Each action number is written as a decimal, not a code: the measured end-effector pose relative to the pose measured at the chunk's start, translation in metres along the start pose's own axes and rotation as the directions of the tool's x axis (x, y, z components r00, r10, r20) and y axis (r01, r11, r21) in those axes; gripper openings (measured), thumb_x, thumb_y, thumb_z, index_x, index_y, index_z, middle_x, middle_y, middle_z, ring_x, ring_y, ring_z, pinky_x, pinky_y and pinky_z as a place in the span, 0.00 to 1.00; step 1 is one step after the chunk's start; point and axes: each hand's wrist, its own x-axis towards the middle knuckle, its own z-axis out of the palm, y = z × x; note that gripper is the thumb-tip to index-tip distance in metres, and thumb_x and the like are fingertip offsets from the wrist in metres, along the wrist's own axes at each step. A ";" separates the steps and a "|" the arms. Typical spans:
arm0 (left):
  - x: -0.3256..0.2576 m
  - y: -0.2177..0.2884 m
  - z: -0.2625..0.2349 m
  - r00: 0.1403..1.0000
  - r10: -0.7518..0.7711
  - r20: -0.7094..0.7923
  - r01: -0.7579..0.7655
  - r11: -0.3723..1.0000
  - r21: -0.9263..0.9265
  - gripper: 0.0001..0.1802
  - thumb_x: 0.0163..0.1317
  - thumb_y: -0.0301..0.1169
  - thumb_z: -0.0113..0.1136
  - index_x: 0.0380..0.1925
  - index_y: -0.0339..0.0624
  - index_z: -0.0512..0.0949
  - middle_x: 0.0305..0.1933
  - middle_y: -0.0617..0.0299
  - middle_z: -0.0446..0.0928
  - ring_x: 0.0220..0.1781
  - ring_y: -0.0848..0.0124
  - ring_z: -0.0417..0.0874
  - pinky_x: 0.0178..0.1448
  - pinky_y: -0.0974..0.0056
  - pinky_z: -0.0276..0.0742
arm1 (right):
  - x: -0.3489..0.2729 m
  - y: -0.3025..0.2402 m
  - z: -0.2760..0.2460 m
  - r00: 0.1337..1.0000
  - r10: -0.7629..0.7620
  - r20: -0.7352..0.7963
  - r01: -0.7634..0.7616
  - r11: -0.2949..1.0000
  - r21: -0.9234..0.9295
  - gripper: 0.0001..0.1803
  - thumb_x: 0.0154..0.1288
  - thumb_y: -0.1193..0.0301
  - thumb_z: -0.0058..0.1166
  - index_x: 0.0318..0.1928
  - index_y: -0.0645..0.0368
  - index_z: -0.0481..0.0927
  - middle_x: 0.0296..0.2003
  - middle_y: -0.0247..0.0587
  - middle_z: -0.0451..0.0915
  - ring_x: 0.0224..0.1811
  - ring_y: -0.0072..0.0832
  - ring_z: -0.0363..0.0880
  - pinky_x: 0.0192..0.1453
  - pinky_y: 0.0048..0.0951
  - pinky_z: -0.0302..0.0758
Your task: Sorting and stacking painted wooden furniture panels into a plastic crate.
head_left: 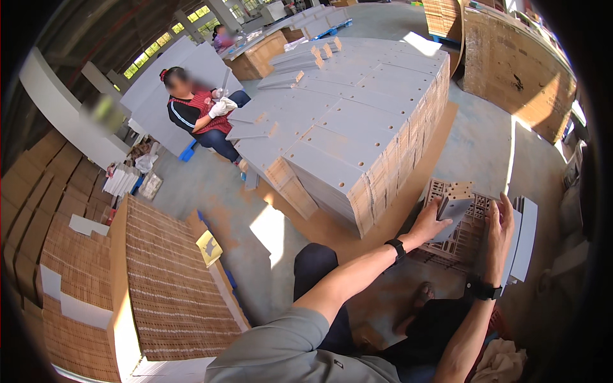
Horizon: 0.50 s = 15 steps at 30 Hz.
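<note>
My left hand (429, 225) is closed on a small bundle of grey boards (454, 210). Their bare wood-coloured ends show drilled holes and face up and away from me. Beneath the boards stands a brown plastic crate (474, 237) with slotted, open-grid sides. My right hand (502, 225) is raised over the crate's right side, fingers stretched and apart, holding nothing. Close to its right lie long pale grey boards (525, 239), stacked on one another.
A broad stack of grey drilled panels (357, 121) fills the middle. Beyond its left side sits a person (201, 108) in white gloves, holding something pale. Brown-edged board stacks (175, 287) stand at left; a large cardboard box (511, 70) stands far right.
</note>
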 end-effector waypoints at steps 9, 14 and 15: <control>0.019 -0.037 -0.017 0.989 0.128 -0.070 -0.129 0.992 -0.006 0.29 0.54 0.29 0.73 0.54 0.36 0.71 0.51 0.45 0.80 0.55 0.51 0.83 0.57 0.54 0.77 | 0.024 0.015 0.019 0.999 -0.012 -0.033 0.013 1.000 0.021 0.26 0.73 0.65 0.56 0.65 0.68 0.71 0.42 0.44 0.83 0.41 0.25 0.80 0.48 0.28 0.78; 0.030 -0.024 -0.007 0.995 0.100 0.023 -0.096 0.987 -0.130 0.30 0.58 0.26 0.71 0.60 0.34 0.71 0.55 0.51 0.82 0.59 0.64 0.82 0.62 0.61 0.76 | 0.017 0.012 0.002 0.993 -0.003 -0.115 -0.004 0.998 -0.065 0.28 0.71 0.59 0.56 0.63 0.65 0.74 0.48 0.52 0.84 0.48 0.35 0.85 0.53 0.35 0.80; 0.026 -0.028 -0.007 0.997 0.058 0.058 -0.057 0.998 -0.030 0.29 0.58 0.28 0.71 0.59 0.34 0.72 0.55 0.52 0.82 0.59 0.64 0.82 0.62 0.60 0.76 | 0.014 0.012 0.003 0.992 0.008 -0.125 -0.017 0.997 -0.073 0.28 0.71 0.59 0.56 0.63 0.65 0.74 0.48 0.52 0.84 0.48 0.35 0.85 0.53 0.35 0.80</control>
